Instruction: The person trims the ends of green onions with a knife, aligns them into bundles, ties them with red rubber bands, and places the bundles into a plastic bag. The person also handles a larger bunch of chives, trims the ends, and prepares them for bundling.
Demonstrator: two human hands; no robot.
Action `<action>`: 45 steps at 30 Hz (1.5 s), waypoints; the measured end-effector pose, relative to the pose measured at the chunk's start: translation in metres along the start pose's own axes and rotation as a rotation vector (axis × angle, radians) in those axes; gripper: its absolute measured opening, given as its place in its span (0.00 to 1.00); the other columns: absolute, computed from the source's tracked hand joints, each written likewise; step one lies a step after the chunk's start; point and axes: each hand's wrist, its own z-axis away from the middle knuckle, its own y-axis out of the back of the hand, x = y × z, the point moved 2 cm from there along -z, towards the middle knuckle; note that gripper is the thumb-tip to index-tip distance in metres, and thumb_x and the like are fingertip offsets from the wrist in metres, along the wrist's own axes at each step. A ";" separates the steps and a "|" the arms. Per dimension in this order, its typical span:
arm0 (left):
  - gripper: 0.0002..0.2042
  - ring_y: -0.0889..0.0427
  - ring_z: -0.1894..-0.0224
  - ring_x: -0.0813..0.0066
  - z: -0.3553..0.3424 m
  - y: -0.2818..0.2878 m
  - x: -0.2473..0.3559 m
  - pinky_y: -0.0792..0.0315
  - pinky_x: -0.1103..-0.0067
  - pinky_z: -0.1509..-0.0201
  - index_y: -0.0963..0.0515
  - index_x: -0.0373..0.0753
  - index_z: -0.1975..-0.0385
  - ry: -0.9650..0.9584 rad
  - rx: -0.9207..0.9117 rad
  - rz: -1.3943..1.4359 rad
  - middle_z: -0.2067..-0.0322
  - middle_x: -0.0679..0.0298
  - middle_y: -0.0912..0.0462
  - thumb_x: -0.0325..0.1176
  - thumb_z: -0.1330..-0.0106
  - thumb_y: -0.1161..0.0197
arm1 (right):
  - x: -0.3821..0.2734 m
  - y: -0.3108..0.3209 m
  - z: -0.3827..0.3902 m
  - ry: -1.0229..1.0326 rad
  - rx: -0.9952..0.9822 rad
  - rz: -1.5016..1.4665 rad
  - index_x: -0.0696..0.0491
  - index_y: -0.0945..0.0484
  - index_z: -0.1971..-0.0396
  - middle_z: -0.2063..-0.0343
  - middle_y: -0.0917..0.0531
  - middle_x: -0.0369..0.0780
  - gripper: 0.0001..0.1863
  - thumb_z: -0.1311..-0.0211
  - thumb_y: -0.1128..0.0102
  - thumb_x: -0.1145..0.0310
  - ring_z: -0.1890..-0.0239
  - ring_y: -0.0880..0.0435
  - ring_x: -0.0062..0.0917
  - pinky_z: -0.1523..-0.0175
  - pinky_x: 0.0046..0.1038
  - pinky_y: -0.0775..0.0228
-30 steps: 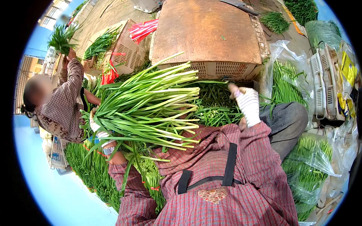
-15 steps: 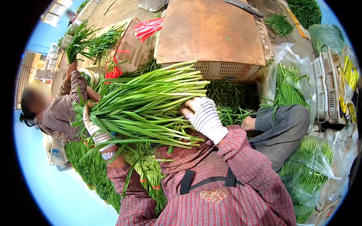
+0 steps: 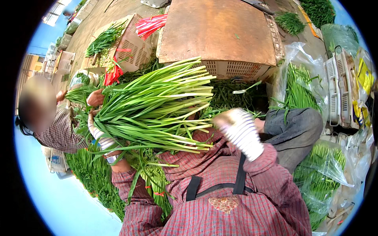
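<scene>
My left hand [image 3: 97, 128], in a striped glove, grips a large fanned bunch of long green leafy stalks [image 3: 153, 106] by its leafy end, the pale ends pointing right. My right hand [image 3: 236, 129], in a striped glove, is blurred just right of the bunch, apart from it; its fingers are unclear. A short pale stalk [image 3: 242, 89] hangs in the air above that hand. Loose greens [image 3: 232, 98] lie beneath. Red-tied bundles [image 3: 155, 185] lie beside my left forearm.
A board-topped crate [image 3: 216, 35] stands ahead, a knife [image 3: 256, 8] on it, red ties [image 3: 149, 25] beside it. A co-worker [image 3: 59, 129] at left handles greens. Bagged bundles [image 3: 295, 90] and stacked plastic crates [image 3: 334, 86] are at right.
My right hand came onto the pale stalk ends and has pulled back rightward; a loose stalk now appears above it. The co-worker's hands and greens have come down.
</scene>
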 end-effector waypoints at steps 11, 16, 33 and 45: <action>0.08 0.22 0.64 0.71 0.018 -0.035 0.018 0.28 0.69 0.47 0.25 0.43 0.71 0.122 -0.159 0.234 0.73 0.67 0.21 0.38 0.33 0.39 | -0.024 -0.105 -0.017 -0.182 -0.177 -0.782 0.64 0.20 0.60 0.72 0.16 0.43 0.24 0.39 0.36 0.54 0.68 0.18 0.26 0.58 0.28 0.25; 0.08 0.19 0.60 0.65 0.047 -0.060 0.031 0.25 0.65 0.45 0.22 0.44 0.72 -0.077 -0.110 0.008 0.67 0.62 0.17 0.39 0.33 0.40 | 0.002 -0.069 -0.015 -0.302 -0.104 -0.993 0.61 0.18 0.58 0.66 0.15 0.37 0.18 0.38 0.36 0.60 0.63 0.19 0.19 0.56 0.24 0.25; 0.14 0.17 0.58 0.57 -0.064 0.079 0.007 0.24 0.61 0.46 0.19 0.38 0.60 -0.047 0.163 -0.234 0.58 0.56 0.15 0.42 0.31 0.43 | -0.021 -0.039 0.030 0.210 -0.090 0.065 0.53 0.19 0.57 0.65 0.18 0.45 0.26 0.47 0.34 0.47 0.59 0.21 0.42 0.53 0.40 0.28; 0.15 0.19 0.51 0.57 -0.038 0.059 -0.004 0.27 0.64 0.41 0.20 0.38 0.54 -0.116 0.089 -0.128 0.52 0.54 0.17 0.41 0.29 0.47 | -0.005 -0.034 0.030 -0.107 -0.275 -0.735 0.59 0.21 0.69 0.75 0.20 0.38 0.21 0.42 0.31 0.53 0.73 0.23 0.23 0.65 0.26 0.29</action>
